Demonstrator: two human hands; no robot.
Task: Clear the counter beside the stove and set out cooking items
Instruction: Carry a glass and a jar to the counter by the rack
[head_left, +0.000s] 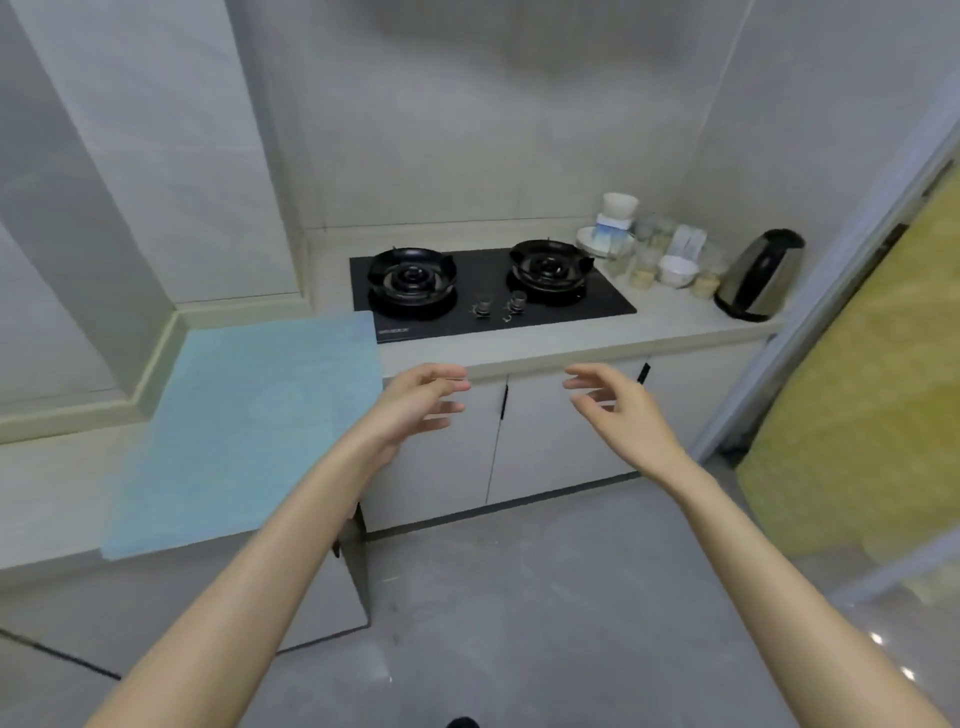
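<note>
- My left hand (415, 402) and right hand (618, 408) hover before the stove (488, 291), fingers apart, holding nothing.
- Kettle (758, 275) and jars (644, 265) stand right of the stove on the desk (675, 322).
- Blue cloth (249, 426) lies left of it.

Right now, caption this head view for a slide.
Two open bare hands, left hand and right hand, before black two-burner gas stove.
</note>
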